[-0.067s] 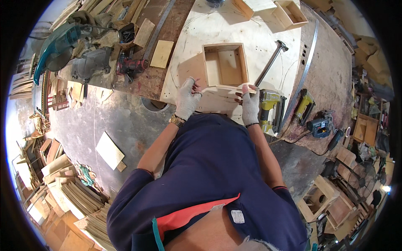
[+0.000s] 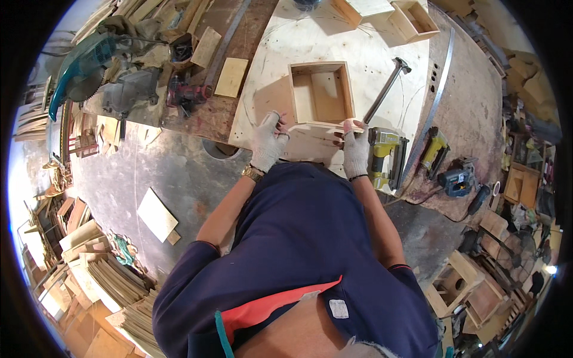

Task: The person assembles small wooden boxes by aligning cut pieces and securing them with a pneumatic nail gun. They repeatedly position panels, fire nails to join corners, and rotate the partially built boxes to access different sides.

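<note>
On a pale plywood sheet (image 2: 382, 56) lies an open wooden box (image 2: 322, 123), its hollow facing up. My left hand (image 2: 267, 143), in a whitish glove with bare fingertips, hovers just off the box's near left corner, fingers loosely bent and apart. Gloved the same way, my right hand (image 2: 356, 152) is at the near right corner; its fingers are spread, and whether they press on the wood is hard to see. A hammer (image 2: 385, 89) lies beyond that hand, its head pointing away. Close to its right stands a yellow-green nail gun (image 2: 385, 158).
Farther right are a second nail gun (image 2: 434, 153) and a blue jigsaw (image 2: 458, 179). More wooden boxes (image 2: 413, 22) stand at the far edge. Leftward lie a small board (image 2: 231, 77), a red drill (image 2: 186, 94) and a teal circular saw (image 2: 83, 65). Stacked boards (image 2: 113, 280) fill the lower left.
The fingers of my left hand have shifted very slightly. The box, hammer and tools stay where they were.
</note>
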### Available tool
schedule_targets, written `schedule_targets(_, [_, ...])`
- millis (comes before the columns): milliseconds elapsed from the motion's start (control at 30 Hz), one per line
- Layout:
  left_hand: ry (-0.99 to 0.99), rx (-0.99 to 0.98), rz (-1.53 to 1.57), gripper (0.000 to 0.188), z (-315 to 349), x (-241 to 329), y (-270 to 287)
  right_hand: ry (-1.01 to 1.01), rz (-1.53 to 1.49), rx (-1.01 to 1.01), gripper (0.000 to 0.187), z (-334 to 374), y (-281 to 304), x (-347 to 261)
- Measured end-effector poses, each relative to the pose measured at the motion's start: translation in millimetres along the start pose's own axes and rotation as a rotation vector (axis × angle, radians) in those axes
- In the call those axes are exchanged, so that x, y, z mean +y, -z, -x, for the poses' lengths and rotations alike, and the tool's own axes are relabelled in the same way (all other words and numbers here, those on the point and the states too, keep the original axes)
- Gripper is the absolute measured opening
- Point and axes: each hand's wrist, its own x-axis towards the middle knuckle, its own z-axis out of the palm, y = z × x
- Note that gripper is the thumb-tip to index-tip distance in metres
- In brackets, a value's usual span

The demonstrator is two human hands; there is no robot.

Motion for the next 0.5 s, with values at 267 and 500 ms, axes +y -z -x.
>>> schedule_targets(267, [-0.691, 0.021, -0.489, 0.028, 2.4, 74.6, -5.4, -0.001, -0.135, -0.001, 0.073, 12.9, -20.1, -10.1])
schedule_targets(500, [-0.287, -0.365, -0.609, 0.019, -26.3, 81.5, -31.4, 0.019, -0.176, -0.125, 0.053, -22.2, 6.1, 7.2])
